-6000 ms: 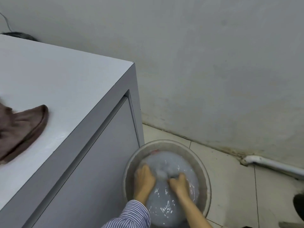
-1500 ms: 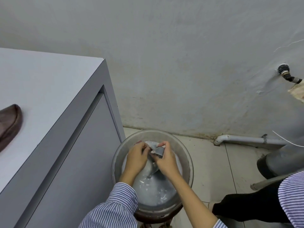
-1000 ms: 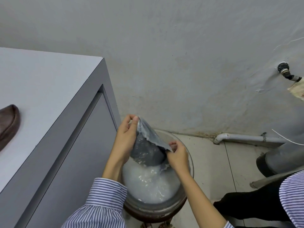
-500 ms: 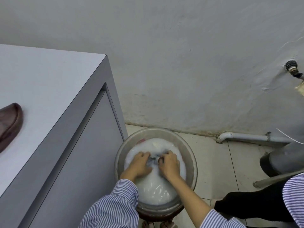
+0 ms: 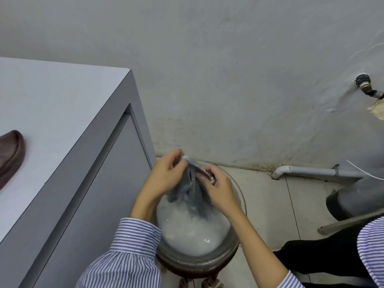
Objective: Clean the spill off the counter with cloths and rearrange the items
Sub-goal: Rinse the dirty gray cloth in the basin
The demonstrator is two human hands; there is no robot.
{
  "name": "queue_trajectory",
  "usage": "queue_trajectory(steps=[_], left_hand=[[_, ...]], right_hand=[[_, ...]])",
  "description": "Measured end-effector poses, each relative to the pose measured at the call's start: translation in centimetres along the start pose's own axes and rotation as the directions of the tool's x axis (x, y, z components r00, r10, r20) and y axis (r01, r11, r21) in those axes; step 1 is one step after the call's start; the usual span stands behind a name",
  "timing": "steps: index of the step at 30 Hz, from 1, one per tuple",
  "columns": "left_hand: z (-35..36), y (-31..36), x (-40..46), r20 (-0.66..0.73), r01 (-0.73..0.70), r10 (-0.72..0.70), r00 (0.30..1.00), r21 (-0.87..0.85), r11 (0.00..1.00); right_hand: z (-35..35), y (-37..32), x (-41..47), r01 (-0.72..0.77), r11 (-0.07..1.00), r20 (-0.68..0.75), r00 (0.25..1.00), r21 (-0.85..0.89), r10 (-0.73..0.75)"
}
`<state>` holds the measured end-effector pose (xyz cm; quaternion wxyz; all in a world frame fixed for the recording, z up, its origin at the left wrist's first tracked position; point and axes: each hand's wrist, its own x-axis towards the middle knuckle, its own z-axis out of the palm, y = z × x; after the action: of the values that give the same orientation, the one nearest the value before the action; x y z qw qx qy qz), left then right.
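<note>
Both hands hold a wet grey cloth (image 5: 188, 191) above a round basin (image 5: 239, 196) that stands on the floor (image 5: 270, 204) beside the right end of the desk (image 5: 62, 104). The left hand (image 5: 166, 177) pinches the cloth's upper edge between thumb and fingers, near the far rim of the basin. The right hand (image 5: 218, 189) grips the cloth just beside it, its fingers curled round the bunched fabric. The cloth hangs down between the two hands, and its lower end reaches the milky, soapy water (image 5: 191, 227) that fills the basin. Whether the tip dips into the water or only touches the surface cannot be told.

A brown cloth (image 5: 10, 154) lies on the desk top at the left edge of the view, well apart from the basin, and only part of it shows. The desk's grey side panel (image 5: 93, 204) faces the basin.

The left forearm wears a blue-and-white striped sleeve (image 5: 128, 252); the right sleeve is pushed up towards the elbow. A white pipe (image 5: 311, 172) runs along the foot of the wall (image 5: 207, 59) to the right of the basin, and a tap fitting (image 5: 365, 86) sticks out of the wall higher up on the right.
</note>
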<state>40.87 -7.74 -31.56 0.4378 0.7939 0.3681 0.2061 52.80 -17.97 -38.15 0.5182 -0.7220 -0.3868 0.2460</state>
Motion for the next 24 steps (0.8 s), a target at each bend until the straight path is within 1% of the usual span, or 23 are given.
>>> queue_trajectory(steps=[2, 4, 7, 9, 11, 13, 14, 16, 18, 20, 22, 23, 24], left_hand=[[-1.4, 2.2, -0.1, -0.027, -0.017, 0.013, 1.000, -0.188, 0.982], [-2.8, 4.1, -0.1, -0.040, -0.059, 0.050, 0.998, -0.291, 0.955], [-4.1, 6.1, -0.2, -0.123, -0.117, 0.072, 0.990, -0.421, 0.900], [-4.4, 6.8, -0.3, -0.191, -0.142, 0.061, 0.980, -0.445, 0.884], [-4.3, 6.7, -0.4, -0.232, -0.139, 0.049, 0.972, -0.392, 0.909], [-3.5, 5.7, -0.3, -0.228, -0.097, 0.028, 0.973, -0.297, 0.950], [-2.8, 4.7, -0.2, -0.219, -0.071, 0.026, 0.975, -0.203, 0.977], [-1.3, 2.2, 0.1, -0.180, 0.016, -0.013, 0.984, 0.013, 1.000], [0.3, -0.8, 0.2, -0.150, 0.135, -0.108, 0.983, 0.189, 0.973], [1.8, -3.7, 0.1, -0.135, 0.246, -0.215, 0.967, 0.286, 0.926], [3.4, -6.3, -0.2, -0.083, 0.290, -0.279, 0.957, 0.347, 0.892], [4.1, -7.5, -0.4, -0.028, 0.292, -0.302, 0.953, 0.361, 0.886], [4.8, -8.4, -0.6, 0.045, 0.287, -0.326, 0.944, 0.370, 0.883]], right_hand=[[0.2, 0.6, -0.6, -0.023, 1.000, -0.053, 0.998, -0.014, 0.022], [-0.1, 0.0, -0.8, -0.027, 0.998, -0.101, 0.994, 0.054, 0.032], [-1.4, -3.3, -0.1, 0.090, 0.978, -0.087, 0.993, 0.189, -0.075], [-2.5, -5.4, 0.4, 0.180, 0.954, -0.092, 0.982, 0.238, -0.163], [-3.2, -6.5, 0.5, 0.213, 0.948, -0.074, 0.977, 0.238, -0.201], [-3.5, -6.5, 0.5, 0.163, 0.949, -0.026, 0.986, 0.271, -0.162], [-3.4, -6.0, 0.5, 0.108, 0.953, 0.008, 0.993, 0.283, -0.115], [-2.8, -4.2, 0.5, -0.020, 0.979, 0.065, 0.998, 0.203, 0.007], [-2.0, -1.8, 0.4, -0.144, 0.986, 0.060, 0.988, 0.088, 0.139], [-1.0, 0.7, 0.2, -0.292, 0.956, 0.021, 0.956, 0.020, 0.292], [0.0, 2.4, 0.1, -0.426, 0.903, 0.026, 0.903, -0.058, 0.428], [0.5, 3.1, 0.1, -0.467, 0.880, 0.018, 0.882, -0.088, 0.470], [1.0, 3.6, 0.1, -0.476, 0.869, 0.002, 0.877, -0.132, 0.481]])
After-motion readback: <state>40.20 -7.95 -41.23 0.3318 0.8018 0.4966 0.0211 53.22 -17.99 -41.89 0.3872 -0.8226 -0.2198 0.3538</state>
